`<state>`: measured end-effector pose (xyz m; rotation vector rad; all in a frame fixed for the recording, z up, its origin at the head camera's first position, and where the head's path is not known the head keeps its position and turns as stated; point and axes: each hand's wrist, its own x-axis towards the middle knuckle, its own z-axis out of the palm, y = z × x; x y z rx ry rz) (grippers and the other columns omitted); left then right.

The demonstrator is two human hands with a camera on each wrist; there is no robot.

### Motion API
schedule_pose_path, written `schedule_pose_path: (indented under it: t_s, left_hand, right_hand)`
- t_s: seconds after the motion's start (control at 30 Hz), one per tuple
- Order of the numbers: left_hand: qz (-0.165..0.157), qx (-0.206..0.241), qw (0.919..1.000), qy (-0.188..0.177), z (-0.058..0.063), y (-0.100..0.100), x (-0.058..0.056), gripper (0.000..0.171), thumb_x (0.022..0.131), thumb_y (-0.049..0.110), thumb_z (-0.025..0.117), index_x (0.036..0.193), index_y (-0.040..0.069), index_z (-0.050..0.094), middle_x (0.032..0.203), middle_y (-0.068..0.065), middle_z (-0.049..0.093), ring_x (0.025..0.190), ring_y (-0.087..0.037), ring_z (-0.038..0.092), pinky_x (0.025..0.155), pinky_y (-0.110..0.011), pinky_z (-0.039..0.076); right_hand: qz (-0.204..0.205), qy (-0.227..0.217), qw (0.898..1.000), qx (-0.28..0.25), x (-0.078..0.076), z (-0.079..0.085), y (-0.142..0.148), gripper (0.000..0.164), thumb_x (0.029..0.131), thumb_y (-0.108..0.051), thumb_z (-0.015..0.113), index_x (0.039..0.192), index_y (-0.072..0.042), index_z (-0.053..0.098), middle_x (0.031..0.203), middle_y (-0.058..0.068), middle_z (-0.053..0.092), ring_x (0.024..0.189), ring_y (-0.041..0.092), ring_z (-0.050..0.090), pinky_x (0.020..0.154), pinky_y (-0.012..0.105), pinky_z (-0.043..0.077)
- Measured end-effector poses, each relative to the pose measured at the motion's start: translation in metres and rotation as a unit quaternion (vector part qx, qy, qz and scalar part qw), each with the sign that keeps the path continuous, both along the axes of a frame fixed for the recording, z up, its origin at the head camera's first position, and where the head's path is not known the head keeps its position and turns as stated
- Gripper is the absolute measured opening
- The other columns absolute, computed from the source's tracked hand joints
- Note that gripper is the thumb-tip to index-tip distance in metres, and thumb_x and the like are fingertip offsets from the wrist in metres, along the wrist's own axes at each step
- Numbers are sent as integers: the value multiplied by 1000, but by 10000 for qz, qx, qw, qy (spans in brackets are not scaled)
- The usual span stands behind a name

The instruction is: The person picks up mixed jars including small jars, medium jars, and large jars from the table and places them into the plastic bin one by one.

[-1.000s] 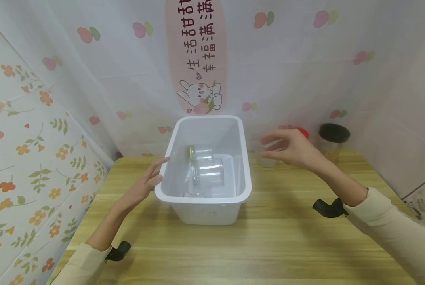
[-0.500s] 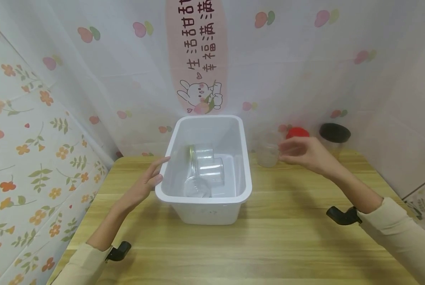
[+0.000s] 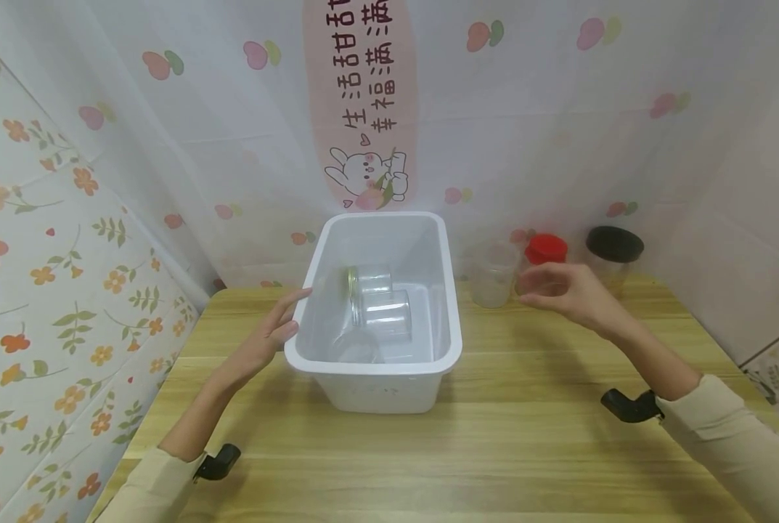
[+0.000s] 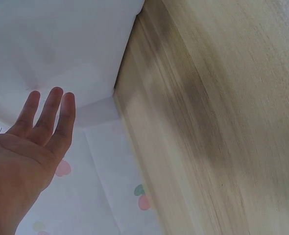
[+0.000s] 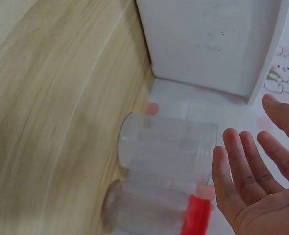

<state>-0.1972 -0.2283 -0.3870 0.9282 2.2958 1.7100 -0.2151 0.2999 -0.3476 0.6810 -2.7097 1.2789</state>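
Note:
My left hand rests its fingers on the left rim of a white plastic bin, thumb near the same edge. In the left wrist view its fingers are extended against the bin's wall. Inside the bin lie several clear jars: one with a gold-coloured lid, a wider jar and another clear jar at the near end. My right hand hovers with loosely bent fingers in front of a jar with a red lid. Beside that stands an upright clear jar without a visible lid. Nothing shows in the right hand.
A jar with a black lid stands farther right at the back. Behind the wooden table hangs a patterned curtain, and a floral cloth covers the left side.
My right hand has moved right, from beside the lidless clear jar to the front of the red-lidded one. The near jar in the bin has shifted slightly. My left hand stays put.

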Motion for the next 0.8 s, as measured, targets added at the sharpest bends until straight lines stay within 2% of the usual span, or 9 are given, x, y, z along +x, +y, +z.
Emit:
schedule_pose_path:
  t_s: [0.13, 0.3, 0.53, 0.8]
  left_hand:
    - [13, -19, 10000, 12, 0, 0, 0, 51, 109, 20, 35, 158, 15, 24, 150, -32, 39, 118, -33, 57, 87, -40, 52]
    - [18, -22, 10000, 27, 0, -1, 0, 51, 109, 19, 35, 159, 15, 24, 149, -31, 40, 115, -29, 59, 87, -39, 52]
    - [26, -31, 10000, -36, 0, -1, 0, 52, 109, 20, 35, 159, 16, 24, 150, -29, 41, 116, -32, 58, 88, -39, 52]
    - [66, -54, 10000, -48, 0, -1, 0, 52, 108, 19, 35, 159, 17, 24, 147, -32, 42, 113, -31, 60, 86, -40, 52]
  right_hand:
    - [-23, -66, 9999, -142, 0, -4, 2, 35, 91, -12, 79, 121, 2, 67, 111, 14, 71, 95, 18, 68, 77, 24, 54]
    - [-86, -201, 9992, -340, 0, -7, 0, 34, 90, -8, 79, 120, 2, 67, 112, 22, 69, 93, 21, 69, 75, 26, 55]
    - [-154, -221, 9982, -536, -1, -11, 1, 37, 91, -10, 79, 121, 5, 65, 112, 21, 69, 93, 22, 70, 74, 29, 57]
    - [-320, -256, 9963, -755, -4, -17, 1, 41, 90, -8, 79, 123, 9, 62, 113, 28, 67, 90, 19, 71, 72, 30, 57]
